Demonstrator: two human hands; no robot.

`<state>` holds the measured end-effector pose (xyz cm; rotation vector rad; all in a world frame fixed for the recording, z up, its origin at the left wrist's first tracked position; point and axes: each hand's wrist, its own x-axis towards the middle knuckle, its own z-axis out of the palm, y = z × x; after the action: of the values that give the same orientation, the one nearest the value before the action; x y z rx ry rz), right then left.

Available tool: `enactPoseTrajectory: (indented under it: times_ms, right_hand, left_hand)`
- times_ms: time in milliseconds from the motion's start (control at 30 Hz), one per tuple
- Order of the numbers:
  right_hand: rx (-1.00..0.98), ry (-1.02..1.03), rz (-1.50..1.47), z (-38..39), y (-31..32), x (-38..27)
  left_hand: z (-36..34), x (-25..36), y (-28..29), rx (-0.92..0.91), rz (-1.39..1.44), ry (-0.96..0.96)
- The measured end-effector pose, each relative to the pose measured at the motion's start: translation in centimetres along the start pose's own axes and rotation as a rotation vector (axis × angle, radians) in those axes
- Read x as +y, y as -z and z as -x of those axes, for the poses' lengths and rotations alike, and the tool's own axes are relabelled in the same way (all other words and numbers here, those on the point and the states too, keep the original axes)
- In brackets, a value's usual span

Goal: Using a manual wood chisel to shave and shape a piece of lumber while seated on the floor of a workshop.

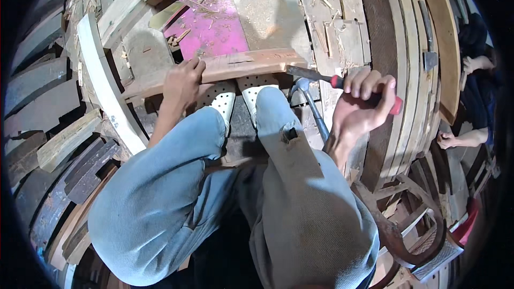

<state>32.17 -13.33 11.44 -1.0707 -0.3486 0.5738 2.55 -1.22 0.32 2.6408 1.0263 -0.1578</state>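
Across my feet, in white perforated clogs (250, 99), lies a curved wooden board (241, 65). My left hand (182, 83) grips it toward its left part. My right hand (364, 99) is closed round a chisel (321, 75) with a red and black handle, whose blade touches the board near its right end, at a pale cut spot. Below the blade, a hammer (310, 101) with a long metal shaft leans beside my right clog.
A pink panel (206, 27) with wood shavings lies beyond. Wood scraps (40, 96) are piled left; long planks (396, 32) stand right, near another person's arms (466, 139). A curved wooden frame (399, 235) lies lower right, and a white strip (112, 96) left.
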Motion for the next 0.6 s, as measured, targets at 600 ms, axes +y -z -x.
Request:
enactPoseTrajectory:
  times_ms: [600]
  right_hand:
    - [-1.102,0.134,0.573,2.1,-8.0,4.9]
  left_hand:
    - [-1.1,-0.9,0.8,0.071,0.053,0.065]
